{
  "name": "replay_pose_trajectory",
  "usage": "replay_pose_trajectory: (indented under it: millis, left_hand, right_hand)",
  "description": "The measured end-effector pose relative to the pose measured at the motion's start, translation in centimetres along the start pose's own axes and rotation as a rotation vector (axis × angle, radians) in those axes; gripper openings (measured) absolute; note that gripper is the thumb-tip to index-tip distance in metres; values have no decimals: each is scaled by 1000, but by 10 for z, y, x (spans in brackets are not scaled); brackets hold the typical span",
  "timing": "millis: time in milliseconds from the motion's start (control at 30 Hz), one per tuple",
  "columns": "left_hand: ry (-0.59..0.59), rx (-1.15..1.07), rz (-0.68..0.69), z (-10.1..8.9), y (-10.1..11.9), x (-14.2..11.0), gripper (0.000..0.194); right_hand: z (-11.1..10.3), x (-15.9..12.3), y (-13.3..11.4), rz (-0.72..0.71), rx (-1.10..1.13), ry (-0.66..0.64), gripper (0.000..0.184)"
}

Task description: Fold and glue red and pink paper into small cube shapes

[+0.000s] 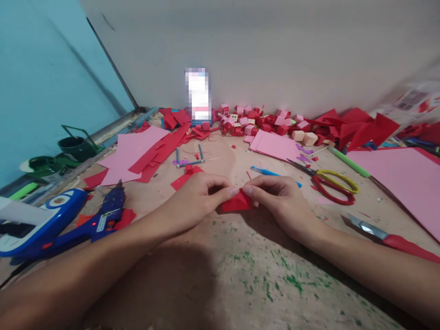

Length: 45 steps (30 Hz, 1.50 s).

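Observation:
A small folded piece of red paper [236, 202] is held just above the tabletop, between my two hands. My left hand [206, 195] pinches its left side with thumb and fingertips. On the other side, my right hand [275, 195] grips the right edge in a similar pinch. Parts of the paper are hidden behind the fingers. Beyond the left hand lies a flat red paper square [185, 179] with a tiny red paper cube [189, 169] on it. A blue pen [266, 171] rests just past my right hand.
Scissors [321, 178] and a red-handled utility knife [385, 236] lie at right. A blue glue gun [99, 222], its red light lit, is at left. Pink sheets [273, 144], small paper cubes [247, 120] and a propped phone [198, 94] line the back. A wooden table [261, 288] carries everything.

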<state>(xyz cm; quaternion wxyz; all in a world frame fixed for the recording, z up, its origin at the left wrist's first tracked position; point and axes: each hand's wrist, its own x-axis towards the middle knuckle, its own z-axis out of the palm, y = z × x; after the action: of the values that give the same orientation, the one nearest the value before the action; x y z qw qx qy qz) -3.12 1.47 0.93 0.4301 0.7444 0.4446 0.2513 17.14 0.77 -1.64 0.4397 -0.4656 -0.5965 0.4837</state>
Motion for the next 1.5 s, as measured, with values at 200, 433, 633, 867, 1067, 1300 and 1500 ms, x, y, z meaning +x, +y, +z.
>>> replay_pose_trajectory:
  millis: [200,433,633,867,1067,1300,1500]
  left_hand:
    - [106,-138,-42,0,-5,3,26]
    - [114,-126,-31,0,-4,3,28]
    - [125,-110,-9,0,-3,3,37]
    - [146,-124,-17,1,-7,4,38]
    - [168,-169,-28,0,-4,3,25]
    - [202,-92,-15,1,-4,2,35]
    - [211,-32,3,1,-4,3,40]
  right_hand:
    - [-1,2,1,7,63,99,21]
    - [0,1,-4,12,-14,26,24]
    - [-1,1,-1,3,-38,34,23]
    - [-1,1,0,21,-49,41,23]
    - [0,1,-4,47,-3,63,24]
    - [0,2,-3,66,14,65,22]
    - [0,2,-3,75,-3,56,22]
